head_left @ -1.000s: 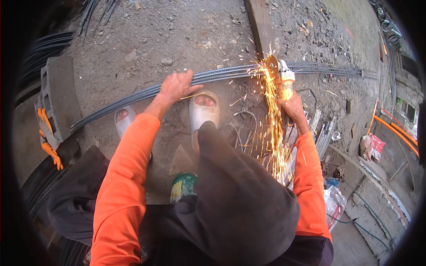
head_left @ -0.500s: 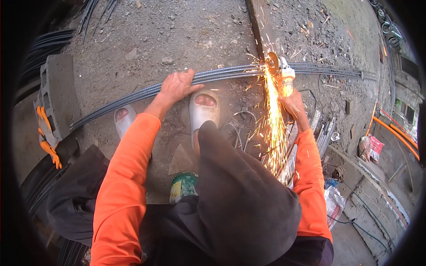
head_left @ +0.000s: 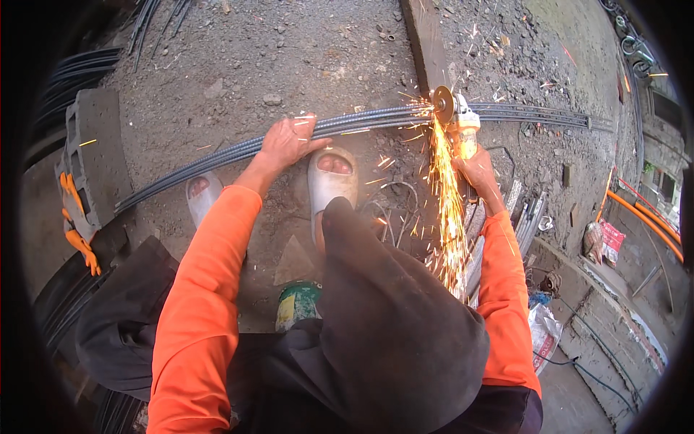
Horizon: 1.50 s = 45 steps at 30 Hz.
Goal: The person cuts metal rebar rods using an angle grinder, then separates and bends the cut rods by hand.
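Note:
A bundle of long dark steel bars (head_left: 217,155) lies across the dirt ground. My left hand (head_left: 288,142) presses flat on the bars, fingers spread. My right hand (head_left: 476,168) grips an orange and white angle grinder (head_left: 463,126). Its disc (head_left: 442,105) touches the bars where they cross a wooden plank (head_left: 426,43). A stream of sparks (head_left: 448,210) sprays back toward me. Both my sleeves are orange. My two feet in pale sandals (head_left: 329,184) stand just behind the bars.
A grey concrete block (head_left: 94,155) with orange gloves (head_left: 76,224) on it sits at the left. More bars lie stacked at the far left. A green can (head_left: 298,304) stands near my legs. Cut metal pieces (head_left: 524,210), orange hoses (head_left: 647,217) and bags lie at the right.
The grinder disc stays on the bars and the spark stream keeps spraying toward me. My left hand remains pressed on the bundle; little else has moved.

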Motion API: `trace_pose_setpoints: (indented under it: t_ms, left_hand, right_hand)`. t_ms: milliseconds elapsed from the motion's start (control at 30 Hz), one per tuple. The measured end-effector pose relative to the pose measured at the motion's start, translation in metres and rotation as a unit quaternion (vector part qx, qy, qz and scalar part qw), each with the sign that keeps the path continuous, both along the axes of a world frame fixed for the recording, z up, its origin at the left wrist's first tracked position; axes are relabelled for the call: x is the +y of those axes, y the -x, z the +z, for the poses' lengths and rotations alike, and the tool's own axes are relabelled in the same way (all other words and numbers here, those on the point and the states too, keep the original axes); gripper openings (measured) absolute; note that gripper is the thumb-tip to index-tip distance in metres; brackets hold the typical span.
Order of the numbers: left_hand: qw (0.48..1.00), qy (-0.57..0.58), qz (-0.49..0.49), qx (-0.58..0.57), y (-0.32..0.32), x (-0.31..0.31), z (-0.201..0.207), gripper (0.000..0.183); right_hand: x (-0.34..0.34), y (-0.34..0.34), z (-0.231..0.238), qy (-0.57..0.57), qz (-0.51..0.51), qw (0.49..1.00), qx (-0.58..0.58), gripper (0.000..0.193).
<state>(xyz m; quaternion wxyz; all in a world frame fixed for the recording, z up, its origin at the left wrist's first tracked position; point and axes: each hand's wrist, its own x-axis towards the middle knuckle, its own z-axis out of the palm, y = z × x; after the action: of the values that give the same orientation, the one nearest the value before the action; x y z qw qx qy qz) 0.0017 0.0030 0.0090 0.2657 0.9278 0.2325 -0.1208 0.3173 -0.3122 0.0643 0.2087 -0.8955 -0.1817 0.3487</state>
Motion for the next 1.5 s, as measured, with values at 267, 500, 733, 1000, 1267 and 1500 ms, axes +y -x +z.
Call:
trace_pose_setpoints:
  t_ms: [267,500,733,1000,1267,1500]
  left_hand:
    - [1.000,0.015,0.002,-0.002,0.001,0.004,-0.002,0.056]
    - [0.999,0.025,-0.007,0.019,-0.005,0.004,0.003,0.056]
    - [0.999,0.023,-0.007,0.026,-0.002,0.005,0.004,0.055]
    - [1.000,0.017,-0.010,0.003,-0.004,0.003,0.001,0.057]
    - [1.000,0.007,-0.012,-0.021,0.002,0.004,-0.007,0.059]
    - [1.000,0.029,-0.005,-0.006,0.000,0.004,-0.006,0.059]
  right_hand:
    - [-0.007,0.005,-0.007,-0.018,0.006,1.000,-0.006,0.047]
    - [-0.027,-0.001,-0.013,0.023,-0.022,0.999,0.017,0.048]
    - [-0.018,0.014,-0.003,0.034,0.034,0.997,-0.058,0.039]
    - [-0.027,0.011,-0.002,0.048,0.025,0.997,-0.045,0.048]
    - [-0.021,0.025,0.011,0.031,0.014,0.999,-0.029,0.035]
    - [-0.042,0.023,-0.002,0.054,0.027,0.997,-0.056,0.051]
